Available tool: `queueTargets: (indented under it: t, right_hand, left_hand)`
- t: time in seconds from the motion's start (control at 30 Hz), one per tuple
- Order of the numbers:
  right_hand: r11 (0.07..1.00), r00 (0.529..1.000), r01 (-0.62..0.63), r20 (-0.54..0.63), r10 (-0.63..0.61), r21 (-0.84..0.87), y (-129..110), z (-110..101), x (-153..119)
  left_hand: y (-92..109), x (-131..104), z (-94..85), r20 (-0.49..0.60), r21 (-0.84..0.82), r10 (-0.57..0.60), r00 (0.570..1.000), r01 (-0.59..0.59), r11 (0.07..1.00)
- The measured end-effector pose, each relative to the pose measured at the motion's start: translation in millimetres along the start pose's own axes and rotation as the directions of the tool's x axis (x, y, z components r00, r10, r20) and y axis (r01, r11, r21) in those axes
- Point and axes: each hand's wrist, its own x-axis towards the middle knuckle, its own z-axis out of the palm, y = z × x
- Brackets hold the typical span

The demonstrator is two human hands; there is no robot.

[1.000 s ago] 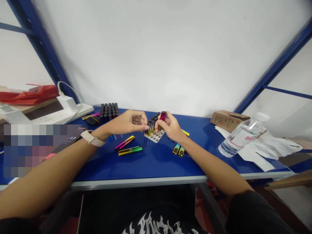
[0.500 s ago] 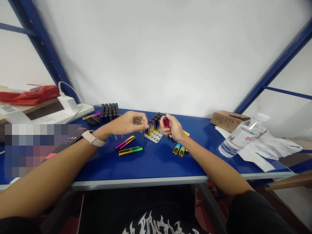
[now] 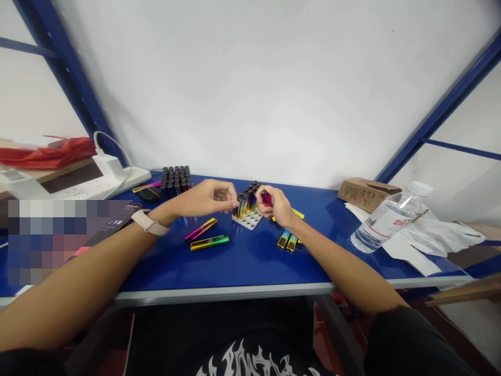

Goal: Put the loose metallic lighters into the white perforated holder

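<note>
My right hand (image 3: 276,203) is closed round a dark pink shiny tube (image 3: 266,198), above the right side of a white tray with round holes (image 3: 248,222). Shiny tubes with black tops (image 3: 246,200) stand upright in the rear part of this tray. On its left side, my left hand (image 3: 221,197) has thumb and fingers curled close together at the nearest tubes; what they pinch, if anything, is too small to tell. A pink-yellow piece (image 3: 201,229) and a gold-green piece (image 3: 210,243) lie in front of my left hand. Blue-gold pieces (image 3: 287,241) lie below my right wrist.
A block of black-topped tubes (image 3: 176,179) stands at the back left, beside a black mouse (image 3: 150,195) and a white power strip (image 3: 94,190). To the right are a cardboard box (image 3: 366,194), a tilted water bottle (image 3: 387,219) and white plastic bags (image 3: 446,235).
My right hand has turned slightly, with the pink tube still in it. My left hand stays in place.
</note>
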Motion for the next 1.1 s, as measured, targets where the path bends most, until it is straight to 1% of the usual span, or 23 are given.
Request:
queueTargets:
  t: [0.1, 0.23, 0.3, 0.37, 0.43, 0.5, 0.57, 0.67, 0.77, 0.87, 0.93, 1.03, 1.1]
  right_hand:
    - [0.999, 1.0, 0.004, -0.013, -0.005, -0.033, 0.5, -1.2, -0.5]
    - [1.0, 1.0, 0.012, -0.005, -0.012, -0.005, 3.4, -3.0, 0.8]
    - [1.0, 1.0, 0.012, -0.018, -0.013, -0.029, 7.3, -4.7, 2.6]
    - [0.993, 0.998, 0.015, -0.058, -0.022, -0.118, 11.5, -6.2, 3.8]
    - [0.969, 0.993, 0.034, -0.1, -0.061, -0.247, 13.9, -6.8, 3.2]
    - [0.92, 0.986, 0.067, -0.116, -0.121, -0.387, 12.7, -5.9, 0.9]
    - [0.857, 0.98, 0.086, -0.112, -0.165, -0.508, 8.0, -3.8, -2.3]
    - [0.796, 0.982, 0.079, -0.092, -0.167, -0.6, -0.5, -0.7, -6.4]
    - [0.787, 0.988, 0.06, -0.075, -0.134, -0.614, -4.0, -0.4, -8.0]
    - [0.793, 0.992, 0.052, -0.058, -0.11, -0.607, -1.7, -2.8, -7.8]
    - [0.789, 0.992, 0.067, -0.045, -0.118, -0.611, 0.8, -4.8, -7.3]
    - [0.739, 0.984, 0.125, -0.016, -0.18, -0.662, 3.0, -7.2, -6.6]
    - [0.705, 0.983, 0.133, -0.001, -0.186, -0.696, 3.0, -8.1, -6.1]
  left_hand:
    - [-0.7, 0.1, -0.4, 0.007, 0.008, -0.004, 1.0, 0.004, 1.0]
    - [-0.2, 0.2, -0.2, 0.007, 0.02, -0.008, 1.0, 0.007, 1.0]
    - [0.8, 0.1, 0.3, 0.005, 0.025, -0.011, 1.0, 0.011, 1.0]
    - [2.0, -0.1, 0.3, 0.005, 0.036, -0.016, 1.0, 0.016, 0.999]
    - [3.2, -0.7, -0.5, 0.007, 0.06, -0.029, 1.0, 0.028, 0.998]
    - [3.6, -1.5, -2.6, 0.028, 0.1, -0.05, 0.998, 0.047, 0.994]
    - [1.6, -2.1, -6.1, 0.078, 0.164, -0.082, 0.994, 0.068, 0.984]
    - [-6.8, -2.6, -12.1, 0.146, 0.307, -0.15, 0.978, 0.099, 0.946]
    - [-16.1, -3.1, -16.6, 0.162, 0.424, -0.216, 0.963, 0.13, 0.896]
    - [-19.2, -4.2, -18.0, 0.188, 0.452, -0.294, 0.937, 0.183, 0.873]
    - [-17.8, -4.8, -17.7, 0.19, 0.455, -0.334, 0.923, 0.218, 0.863]
    - [-15.4, -5.6, -17.0, 0.197, 0.472, -0.415, 0.888, 0.285, 0.834]
    - [-15.6, -6.3, -16.9, 0.2, 0.488, -0.48, 0.854, 0.338, 0.805]
